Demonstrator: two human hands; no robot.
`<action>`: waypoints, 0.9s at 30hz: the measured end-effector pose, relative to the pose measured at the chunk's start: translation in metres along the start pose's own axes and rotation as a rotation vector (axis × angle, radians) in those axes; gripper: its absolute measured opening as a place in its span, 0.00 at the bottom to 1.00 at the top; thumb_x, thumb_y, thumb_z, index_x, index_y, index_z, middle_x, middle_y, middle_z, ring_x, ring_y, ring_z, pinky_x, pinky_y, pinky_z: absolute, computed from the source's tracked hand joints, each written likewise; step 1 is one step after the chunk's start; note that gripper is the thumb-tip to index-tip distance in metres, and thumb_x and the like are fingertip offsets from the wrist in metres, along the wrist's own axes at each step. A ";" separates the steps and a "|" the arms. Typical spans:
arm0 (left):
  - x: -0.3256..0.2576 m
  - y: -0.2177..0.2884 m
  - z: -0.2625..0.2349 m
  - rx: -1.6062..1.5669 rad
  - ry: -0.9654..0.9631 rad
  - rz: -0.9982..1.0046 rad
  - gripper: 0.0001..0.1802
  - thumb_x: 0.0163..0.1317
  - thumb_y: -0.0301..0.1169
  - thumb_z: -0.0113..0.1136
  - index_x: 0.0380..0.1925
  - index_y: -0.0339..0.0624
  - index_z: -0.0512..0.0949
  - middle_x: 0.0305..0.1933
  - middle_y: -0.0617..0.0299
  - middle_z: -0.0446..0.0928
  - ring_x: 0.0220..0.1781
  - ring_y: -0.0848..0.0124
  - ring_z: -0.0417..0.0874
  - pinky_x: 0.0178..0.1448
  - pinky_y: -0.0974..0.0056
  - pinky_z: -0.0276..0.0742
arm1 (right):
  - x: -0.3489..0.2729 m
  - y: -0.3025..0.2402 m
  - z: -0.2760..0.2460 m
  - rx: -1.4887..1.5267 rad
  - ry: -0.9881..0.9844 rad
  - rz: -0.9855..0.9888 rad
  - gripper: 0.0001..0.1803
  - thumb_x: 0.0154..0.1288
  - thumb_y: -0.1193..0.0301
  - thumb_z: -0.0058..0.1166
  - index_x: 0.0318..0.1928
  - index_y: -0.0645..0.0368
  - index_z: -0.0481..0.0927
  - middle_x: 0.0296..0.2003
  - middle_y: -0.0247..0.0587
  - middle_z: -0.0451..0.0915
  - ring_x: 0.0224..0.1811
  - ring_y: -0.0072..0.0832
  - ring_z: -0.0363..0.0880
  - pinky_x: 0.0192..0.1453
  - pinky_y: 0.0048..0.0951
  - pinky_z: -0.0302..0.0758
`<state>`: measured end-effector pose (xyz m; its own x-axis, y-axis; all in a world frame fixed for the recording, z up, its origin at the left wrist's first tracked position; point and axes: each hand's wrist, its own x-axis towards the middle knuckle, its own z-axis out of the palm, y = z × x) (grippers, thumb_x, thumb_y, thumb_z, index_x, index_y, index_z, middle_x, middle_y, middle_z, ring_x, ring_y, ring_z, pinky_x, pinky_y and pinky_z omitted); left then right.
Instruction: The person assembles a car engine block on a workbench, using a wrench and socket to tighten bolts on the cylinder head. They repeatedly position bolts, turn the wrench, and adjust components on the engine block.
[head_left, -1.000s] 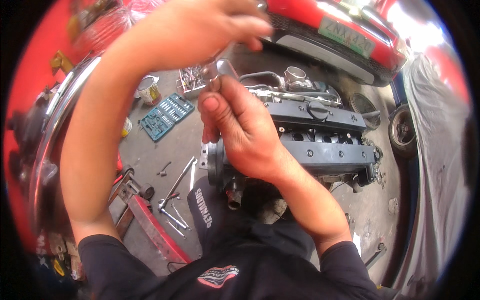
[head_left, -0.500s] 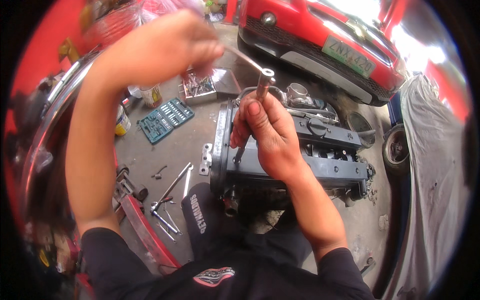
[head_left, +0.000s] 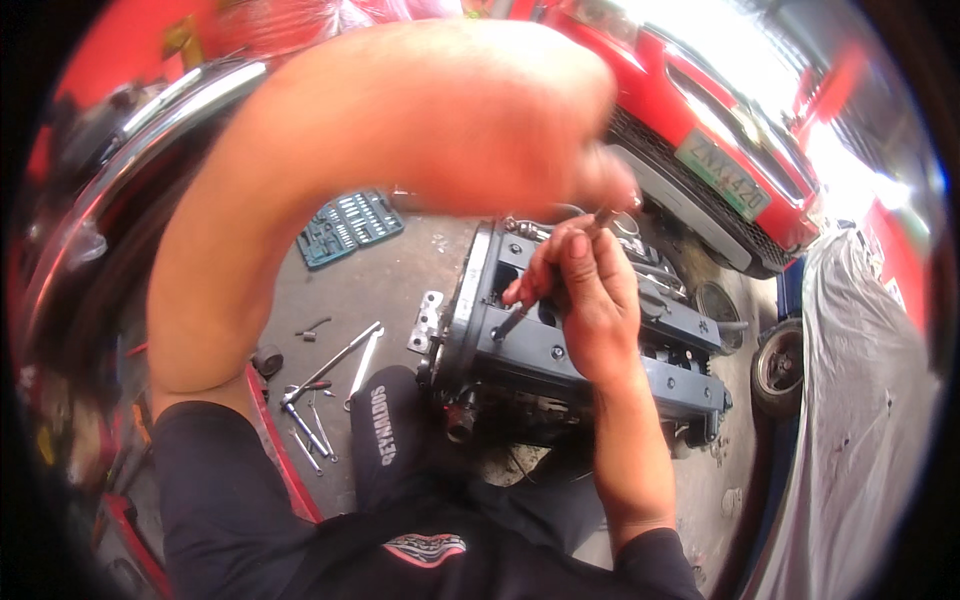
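A dark engine with a long ribbed top cover [head_left: 625, 372] lies in front of me. The shaft of a socket wrench [head_left: 515, 320] slants down to a bolt hole near the cover's left end. My right hand [head_left: 597, 295] is wrapped round this shaft, thumb uppermost. Above it my left hand [head_left: 545, 140], blurred by motion, is curled at the wrench's top end, its forearm arching across from the left. The wrench's handle is mostly hidden behind that hand.
An open teal socket set [head_left: 350, 228] lies on the floor beyond my left forearm. Several spanners and a ratchet [head_left: 325, 370] lie left of my knee. A red car [head_left: 700, 130] stands ahead. At right are a wheel [head_left: 780, 368] and a grey cover sheet [head_left: 850, 400].
My left hand has swung from the upper left to the right, bringing the wrench's handle round. My right hand keeps its hold on the shaft. The whole view has shifted a little.
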<state>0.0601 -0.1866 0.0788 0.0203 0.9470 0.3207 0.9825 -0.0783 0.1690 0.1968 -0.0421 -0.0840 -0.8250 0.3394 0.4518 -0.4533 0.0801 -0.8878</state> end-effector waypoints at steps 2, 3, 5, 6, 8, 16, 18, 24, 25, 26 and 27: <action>0.020 -0.012 -0.001 -0.056 0.041 -0.199 0.28 0.73 0.50 0.58 0.32 0.32 0.86 0.23 0.50 0.81 0.26 0.55 0.83 0.35 0.56 0.78 | 0.002 -0.001 0.007 0.032 -0.004 -0.008 0.16 0.84 0.58 0.46 0.46 0.61 0.73 0.32 0.36 0.77 0.33 0.25 0.80 0.42 0.29 0.79; 0.031 -0.013 0.005 -0.195 0.063 -0.172 0.31 0.75 0.52 0.56 0.33 0.31 0.86 0.23 0.51 0.81 0.27 0.54 0.83 0.36 0.56 0.78 | 0.003 -0.002 0.010 0.009 -0.010 -0.001 0.16 0.84 0.59 0.46 0.46 0.61 0.73 0.31 0.36 0.77 0.33 0.26 0.80 0.42 0.29 0.78; 0.048 0.001 0.019 -0.229 0.159 -0.033 0.33 0.76 0.56 0.52 0.36 0.32 0.86 0.24 0.51 0.82 0.28 0.56 0.84 0.37 0.56 0.79 | 0.001 -0.003 0.017 -0.060 0.003 0.013 0.16 0.84 0.60 0.45 0.45 0.62 0.73 0.31 0.37 0.78 0.34 0.26 0.81 0.44 0.28 0.77; 0.054 0.012 0.023 -0.235 0.171 0.042 0.33 0.76 0.56 0.51 0.38 0.33 0.86 0.25 0.50 0.82 0.29 0.56 0.84 0.37 0.55 0.79 | 0.000 -0.006 0.017 -0.126 -0.040 0.033 0.15 0.86 0.62 0.40 0.47 0.63 0.70 0.34 0.45 0.76 0.36 0.33 0.80 0.48 0.41 0.84; 0.053 0.023 0.027 -0.174 0.123 0.160 0.33 0.76 0.57 0.51 0.41 0.34 0.86 0.27 0.49 0.83 0.30 0.56 0.85 0.38 0.55 0.80 | 0.001 -0.010 0.016 -0.144 -0.040 0.015 0.15 0.85 0.63 0.40 0.47 0.63 0.70 0.35 0.45 0.76 0.37 0.34 0.81 0.49 0.43 0.84; 0.030 -0.005 0.001 0.012 -0.063 -0.212 0.35 0.75 0.61 0.48 0.53 0.37 0.83 0.34 0.48 0.86 0.34 0.57 0.87 0.42 0.54 0.82 | 0.005 -0.004 0.021 -0.061 0.012 -0.022 0.15 0.85 0.64 0.41 0.44 0.64 0.71 0.32 0.44 0.77 0.33 0.32 0.82 0.45 0.33 0.81; 0.040 0.001 0.005 -0.123 -0.088 -0.246 0.36 0.75 0.61 0.47 0.55 0.38 0.83 0.34 0.48 0.86 0.34 0.57 0.87 0.42 0.54 0.82 | 0.003 -0.002 0.026 -0.054 0.012 -0.006 0.15 0.86 0.64 0.40 0.44 0.64 0.71 0.32 0.43 0.78 0.34 0.32 0.82 0.45 0.32 0.81; 0.012 -0.006 0.018 -0.004 -0.045 0.006 0.35 0.76 0.61 0.45 0.58 0.42 0.82 0.33 0.50 0.86 0.35 0.59 0.88 0.43 0.54 0.82 | -0.001 -0.015 0.014 -0.498 -0.017 0.009 0.15 0.86 0.62 0.40 0.43 0.61 0.70 0.33 0.44 0.75 0.35 0.33 0.78 0.48 0.44 0.86; 0.010 -0.010 0.015 0.025 -0.061 -0.045 0.35 0.76 0.61 0.45 0.58 0.42 0.82 0.33 0.50 0.86 0.35 0.59 0.88 0.43 0.55 0.83 | -0.001 -0.014 0.014 -0.366 -0.022 -0.046 0.14 0.85 0.63 0.40 0.44 0.61 0.70 0.33 0.44 0.75 0.35 0.32 0.78 0.48 0.43 0.86; 0.013 -0.013 0.012 0.036 -0.073 -0.115 0.35 0.76 0.61 0.44 0.58 0.43 0.82 0.33 0.51 0.86 0.35 0.60 0.88 0.43 0.55 0.83 | -0.001 -0.014 0.013 -0.144 0.037 0.023 0.14 0.85 0.63 0.41 0.45 0.60 0.71 0.34 0.44 0.76 0.34 0.32 0.79 0.48 0.43 0.86; 0.018 -0.013 0.008 0.006 -0.072 -0.178 0.34 0.76 0.61 0.44 0.59 0.44 0.82 0.33 0.51 0.86 0.35 0.60 0.88 0.44 0.55 0.83 | -0.002 -0.012 0.015 -0.091 0.076 0.009 0.15 0.85 0.64 0.41 0.45 0.65 0.72 0.32 0.42 0.78 0.33 0.29 0.82 0.43 0.31 0.82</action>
<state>0.0497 -0.1659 0.0748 -0.1410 0.9656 0.2186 0.9729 0.0943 0.2111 0.1986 -0.0580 -0.0725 -0.7993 0.4100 0.4393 -0.4112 0.1600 -0.8974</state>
